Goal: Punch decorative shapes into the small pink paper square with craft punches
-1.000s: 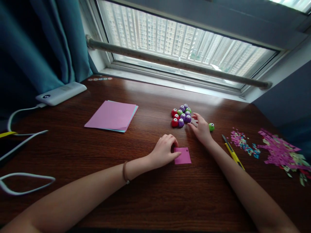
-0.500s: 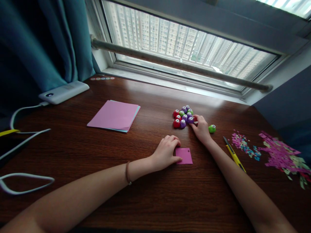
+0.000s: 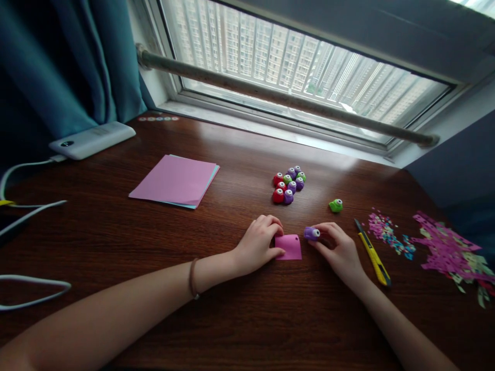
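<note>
Now, line by line, with the pink paper square as the landmark:
Pink paper square (image 3: 288, 247): lying flat on the brown table (image 3: 232, 319), between the two hands
Left hand (image 3: 258, 245): resting at the left edge of the pink paper square, its grip loosely curled and pressing the sheet down with thumb and fingertips, not lifting it
Right hand (image 3: 340, 252): sitting just right of the pink paper square, its grip closing around a small purple punch (image 3: 311, 234) with thumb and fingers
Small purple punch: touching or nearly touching the upper right corner of the pink paper square
Cluster of punches (image 3: 288, 184): red, purple and green ones sitting bunched behind the pink paper square, well apart from it
Green punch (image 3: 335, 205): lying alone behind and to the right of the pink paper square
Yellow knife (image 3: 373, 253): lying right of the pink paper square, beyond the right hand
Paper scraps (image 3: 444, 247): lying scattered further right of the pink paper square
</note>
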